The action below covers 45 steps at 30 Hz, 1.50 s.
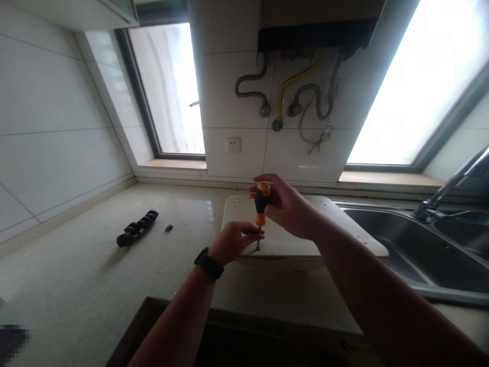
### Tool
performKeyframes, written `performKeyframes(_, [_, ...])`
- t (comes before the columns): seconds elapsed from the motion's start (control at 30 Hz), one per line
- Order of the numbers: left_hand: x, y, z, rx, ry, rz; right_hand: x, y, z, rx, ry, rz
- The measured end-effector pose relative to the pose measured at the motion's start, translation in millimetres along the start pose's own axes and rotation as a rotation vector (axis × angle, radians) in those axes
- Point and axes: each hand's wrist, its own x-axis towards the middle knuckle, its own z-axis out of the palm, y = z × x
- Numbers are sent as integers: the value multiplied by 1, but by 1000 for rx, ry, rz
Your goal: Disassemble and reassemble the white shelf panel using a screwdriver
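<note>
A screwdriver (262,201) with an orange and black handle stands nearly upright over a pale flat board (305,244) with small holes near its corners. My right hand (284,206) is closed around its handle. Lower down, my left hand (240,238) pinches the metal shaft close to the tip, and a dark watch sits on that wrist. The tip meets the board near its front left corner, where a small dark spot shows; I cannot make out whether a screw is under it. The board lies on the speckled countertop (183,275).
To the left lie a black ridged object (137,228) and a small pile of dark screws (168,228). A steel sink (405,244) with a faucet (451,183) is at the right. Pipes (280,97) and a socket (233,145) are on the tiled wall.
</note>
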Motion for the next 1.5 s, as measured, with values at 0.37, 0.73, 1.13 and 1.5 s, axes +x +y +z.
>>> performKeyframes(0.37, [2, -2, 4, 44, 79, -13, -3, -6, -1, -260, 40, 40])
performKeyframes(0.73, [4, -6, 8, 137, 205, -34, 4, -4, 0, -226, 114, 38])
performKeyframes(1.13, [2, 3, 3, -25, -1, 28, 4, -7, 0, -96, 61, 50])
performKeyframes(1.5, [8, 3, 11, 50, 163, -39, 1, -14, 3, -304, 101, 70])
